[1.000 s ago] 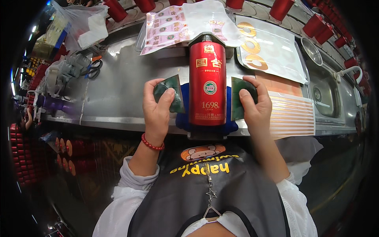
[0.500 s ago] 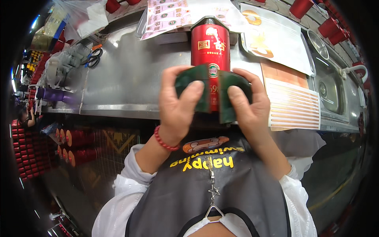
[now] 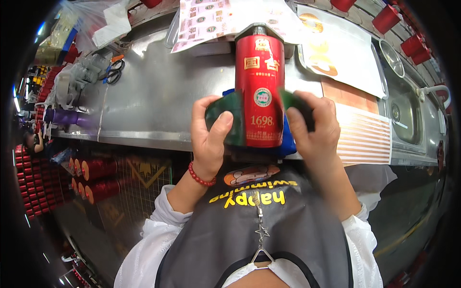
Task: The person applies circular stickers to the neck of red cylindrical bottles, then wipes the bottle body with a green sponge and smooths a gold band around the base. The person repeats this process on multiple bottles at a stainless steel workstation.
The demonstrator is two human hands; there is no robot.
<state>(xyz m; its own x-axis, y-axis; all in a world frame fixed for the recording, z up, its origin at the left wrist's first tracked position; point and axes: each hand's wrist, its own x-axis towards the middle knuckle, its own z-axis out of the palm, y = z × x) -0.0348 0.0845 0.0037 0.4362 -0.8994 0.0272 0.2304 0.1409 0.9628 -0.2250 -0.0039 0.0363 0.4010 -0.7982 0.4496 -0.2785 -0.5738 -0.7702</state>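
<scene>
A red bottle [image 3: 261, 93] with gold print, a round white-and-green label and a dark neck lies in front of me, its neck pointing away, over something blue [image 3: 289, 139]. My left hand [image 3: 211, 127] grips a dark green curved pad [image 3: 229, 115], thumb on its face, at the bottle's left side. In my right hand [image 3: 319, 122] a second green pad [image 3: 290, 101], blurred and partly hidden by the fingers, is held by the bottle's right side. Whether either pad touches the bottle I cannot tell.
Printed label sheets [image 3: 206, 24] lie beyond the bottle. To the right are a white sheet with gold designs [image 3: 343, 53], a striped sheet [image 3: 365, 134] and a sink [image 3: 408, 110]. Scissors [image 3: 114, 72] rest at the left; red cylinders [image 3: 101, 170] stand below the counter.
My hands have moved apart, carrying the green pads outward from the bottle's front to its sides. More of the bottle's lower part and the blue thing under it now show.
</scene>
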